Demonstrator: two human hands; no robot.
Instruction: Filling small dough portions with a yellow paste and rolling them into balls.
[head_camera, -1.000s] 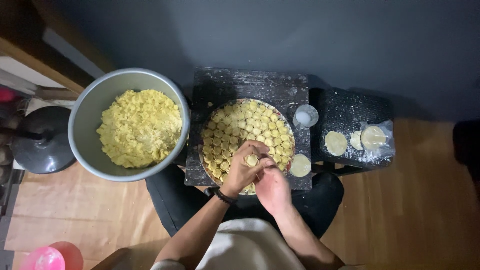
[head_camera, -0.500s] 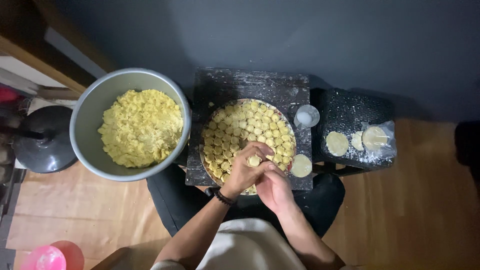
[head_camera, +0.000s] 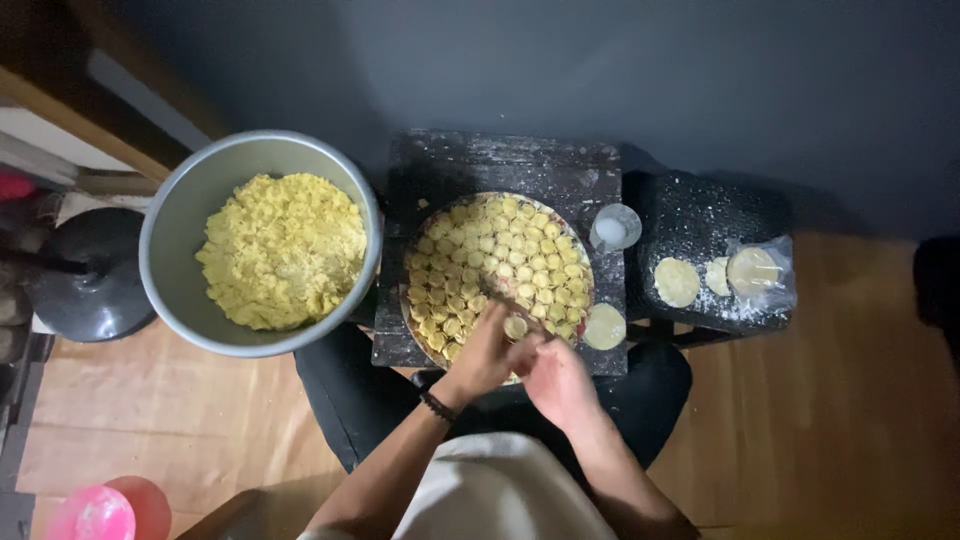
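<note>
The round tray (head_camera: 578, 262) on the dark floured board (head_camera: 500, 165) is almost full: small folded yellow dumplings (head_camera: 500, 255) lie in close rows over nearly all its surface, and only a small part at the near edge, under the hands, is hidden, so I cannot tell if it is filled. By this I judge the shaping work is well advanced for this tray.

The left hand (head_camera: 482, 355) and the right hand (head_camera: 560, 380) are together over the near edge of the tray, fingers touching each other. Between the fingertips there is one small pale dumpling piece (head_camera: 515, 326), and both hands seem closed on it, pinching it; whether it is finished or only half folded is too small to see.

Much is left. The big grey metal bowl (head_camera: 170, 290), just beside the board on the left, holds a high heap of yellow crumbly filling (head_camera: 283, 250). One flat round dough wrapper (head_camera: 604, 326) waits on the board near the right hand. On the dark stool at the right (head_camera: 700, 215) lie some more round wrappers (head_camera: 677, 281), and further ones sit in a clear plastic bag (head_camera: 760, 272). A small white cup (head_camera: 614, 228) stands between the tray and the stool
</note>
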